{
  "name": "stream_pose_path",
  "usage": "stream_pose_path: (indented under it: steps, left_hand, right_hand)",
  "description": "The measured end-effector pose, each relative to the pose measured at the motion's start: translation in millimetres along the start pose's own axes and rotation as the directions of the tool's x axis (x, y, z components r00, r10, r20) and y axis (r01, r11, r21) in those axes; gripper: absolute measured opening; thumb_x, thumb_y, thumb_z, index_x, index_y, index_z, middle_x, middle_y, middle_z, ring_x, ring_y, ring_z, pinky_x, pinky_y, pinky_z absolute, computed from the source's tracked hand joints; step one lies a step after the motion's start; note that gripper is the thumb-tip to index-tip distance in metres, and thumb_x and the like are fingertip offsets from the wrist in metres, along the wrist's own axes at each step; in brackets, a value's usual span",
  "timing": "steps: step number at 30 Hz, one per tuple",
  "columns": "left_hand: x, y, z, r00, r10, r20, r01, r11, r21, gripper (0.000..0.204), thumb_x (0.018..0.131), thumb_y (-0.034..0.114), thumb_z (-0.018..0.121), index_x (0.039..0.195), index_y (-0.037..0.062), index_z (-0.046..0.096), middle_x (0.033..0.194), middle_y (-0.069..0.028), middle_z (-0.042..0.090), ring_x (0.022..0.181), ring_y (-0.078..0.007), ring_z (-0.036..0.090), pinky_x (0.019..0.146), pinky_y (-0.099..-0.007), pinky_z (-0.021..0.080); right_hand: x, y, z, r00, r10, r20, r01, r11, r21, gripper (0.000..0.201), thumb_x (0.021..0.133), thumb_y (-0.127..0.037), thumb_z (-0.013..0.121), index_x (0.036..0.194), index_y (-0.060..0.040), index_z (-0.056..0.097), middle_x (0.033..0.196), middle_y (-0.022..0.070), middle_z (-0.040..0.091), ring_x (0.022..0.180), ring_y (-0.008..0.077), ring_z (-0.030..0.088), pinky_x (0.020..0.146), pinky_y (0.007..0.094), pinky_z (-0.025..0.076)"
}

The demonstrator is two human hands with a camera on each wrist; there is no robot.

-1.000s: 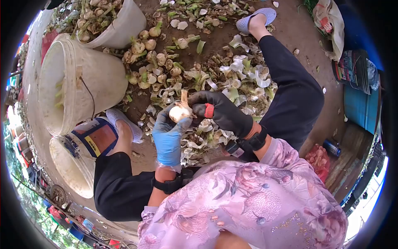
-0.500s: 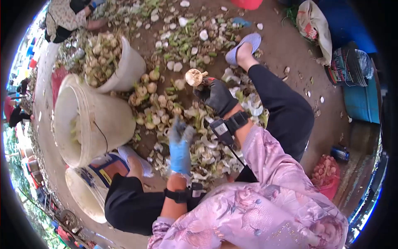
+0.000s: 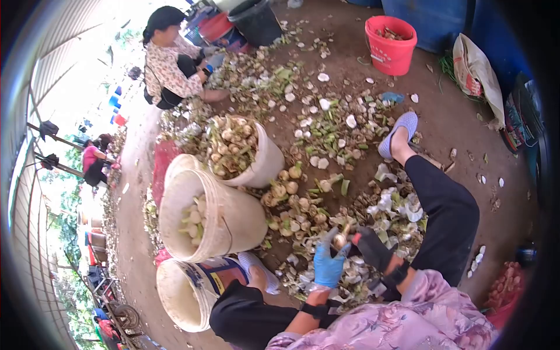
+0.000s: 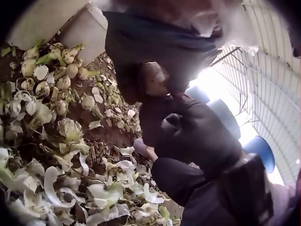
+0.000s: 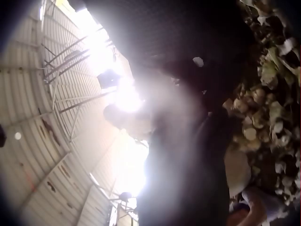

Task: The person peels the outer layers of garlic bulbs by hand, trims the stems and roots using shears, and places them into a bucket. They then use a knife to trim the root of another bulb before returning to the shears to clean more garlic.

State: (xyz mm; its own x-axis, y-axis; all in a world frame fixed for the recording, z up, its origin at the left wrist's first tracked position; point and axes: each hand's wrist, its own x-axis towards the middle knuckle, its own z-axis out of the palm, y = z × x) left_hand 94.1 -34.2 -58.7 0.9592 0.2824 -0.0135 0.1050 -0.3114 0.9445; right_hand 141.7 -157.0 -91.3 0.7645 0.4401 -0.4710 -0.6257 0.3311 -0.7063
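In the head view my left hand [image 3: 329,262], in a blue glove with grey fingers, grips a garlic bulb [image 3: 340,240] with its stem pointing up. Close against the bulb's right side is my right hand [image 3: 376,251], in a black glove with red tape on one finger. The left wrist view has the pale bulb [image 4: 154,77] between the left glove and the dark, curled right hand [image 4: 188,129]; I cannot tell what that right hand holds. Below both hands lie garlic peels and trimmings [image 3: 356,280]. Glare and the dark glove fill much of the right wrist view.
Untrimmed garlic [image 3: 297,213] lies in a heap beyond the hands. To the left stand a white bucket [image 3: 245,224] with pale stalks, a bucket of garlic [image 3: 271,157] and a tipped bucket [image 3: 175,303]. A red bucket [image 3: 391,55] stands farther back; another person [image 3: 175,70] crouches at upper left.
Half a second ago the right hand held a bulb out, apart from the left; now the hands are together and the left grips a bulb. The head view has tilted up, showing another person and the red bucket.
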Motion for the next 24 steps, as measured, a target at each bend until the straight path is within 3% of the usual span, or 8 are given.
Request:
stream_pose_path:
  steps: [6,11,16,17,19,21,23,24]
  left_hand:
    - [-15.5,39.1,-20.3,0.994,0.094,0.058,-0.099,0.991,0.09,0.049,0.069,0.008,0.071,0.114,0.0063,0.051,0.101,-0.0105,0.056,0.091,-0.0199,0.054,0.081,-0.0284,0.043]
    - [-29.0,29.1,-28.5,0.998,0.044,-0.045,-0.043,0.999,0.02,0.043,0.075,0.009,0.067,0.115,0.0048,0.05,0.098,-0.0085,0.056,0.086,-0.0168,0.055,0.076,-0.0258,0.045]
    - [-36.3,21.8,-45.9,0.938,-0.328,0.113,0.324,0.715,-0.619,0.037,0.084,0.015,0.057,0.119,0.0052,0.048,0.101,-0.0044,0.056,0.084,-0.0106,0.055,0.075,-0.021,0.045]
    - [-35.8,20.2,-51.8,0.873,-0.41,0.265,0.464,0.529,-0.71,0.036,0.086,0.016,0.054,0.119,0.0048,0.047,0.104,-0.0049,0.055,0.086,-0.011,0.055,0.075,-0.0222,0.046]
    - [-37.4,1.3,-46.5,0.862,-0.409,0.299,0.49,0.523,-0.698,0.039,0.089,0.022,0.049,0.124,0.0057,0.043,0.103,-0.0046,0.055,0.086,-0.0115,0.054,0.074,-0.0209,0.045]
    - [-43.7,-10.6,-35.1,0.946,-0.323,-0.007,0.262,0.781,-0.567,0.047,0.088,0.022,0.051,0.13,0.0074,0.034,0.102,-0.0057,0.054,0.086,-0.0116,0.053,0.072,-0.0201,0.045]
    - [-44.8,-2.0,-46.0,0.902,-0.423,0.083,0.382,0.695,-0.609,0.049,0.088,0.026,0.051,0.129,0.007,0.032,0.099,-0.0061,0.053,0.085,-0.0113,0.052,0.071,-0.021,0.045]
    - [-44.2,0.1,-49.0,0.873,-0.477,0.107,0.443,0.68,-0.584,0.046,0.087,0.027,0.052,0.125,0.0062,0.035,0.098,-0.0059,0.053,0.083,-0.0117,0.052,0.07,-0.0224,0.045]
  right_hand:
    - [-31.1,-37.7,17.6,0.991,-0.086,0.1,0.123,0.88,-0.46,0.021,0.086,-0.022,0.051,0.086,-0.0012,0.054,0.072,0.0016,0.053,0.063,0.0099,0.051,0.055,0.0265,0.044]
    - [-41.4,-39.8,38.8,0.988,-0.091,0.127,0.14,0.876,-0.462,0.023,0.084,-0.021,0.053,0.082,0.0017,0.054,0.064,0.0052,0.056,0.059,0.0179,0.058,0.052,0.0308,0.044]
    - [-29.7,-12.8,33.6,0.891,-0.344,0.297,0.444,0.522,-0.728,0.012,0.08,-0.013,0.052,0.081,-0.0009,0.054,0.066,0.0095,0.057,0.061,0.0189,0.057,0.055,0.0323,0.044]
    - [-29.2,-12.5,36.8,0.888,-0.348,0.302,0.451,0.52,-0.726,0.012,0.08,-0.013,0.052,0.081,-0.0009,0.054,0.066,0.0095,0.057,0.061,0.0189,0.057,0.055,0.0323,0.044]
    - [-28.6,-10.0,40.8,0.91,-0.299,0.289,0.416,0.648,-0.638,0.017,0.082,-0.017,0.05,0.078,0.0005,0.053,0.066,0.0076,0.057,0.061,0.0147,0.057,0.055,0.0286,0.046]
    - [-26.5,0.5,42.0,0.922,-0.279,0.269,0.388,0.679,-0.624,0.013,0.075,-0.012,0.052,0.078,0.0003,0.052,0.066,0.0113,0.055,0.061,0.021,0.056,0.055,0.0316,0.044]
    - [-35.7,-18.1,60.7,0.789,-0.419,0.449,0.577,0.256,-0.775,0.011,0.07,-0.008,0.051,0.077,-0.0001,0.051,0.066,0.0147,0.052,0.06,0.0299,0.052,0.055,0.0355,0.041]
    - [-37.6,-22.8,66.2,0.798,-0.413,0.44,0.58,0.326,-0.747,0.01,0.069,-0.008,0.051,0.077,-0.0018,0.051,0.067,0.0179,0.051,0.065,0.0392,0.049,0.056,0.0425,0.038]
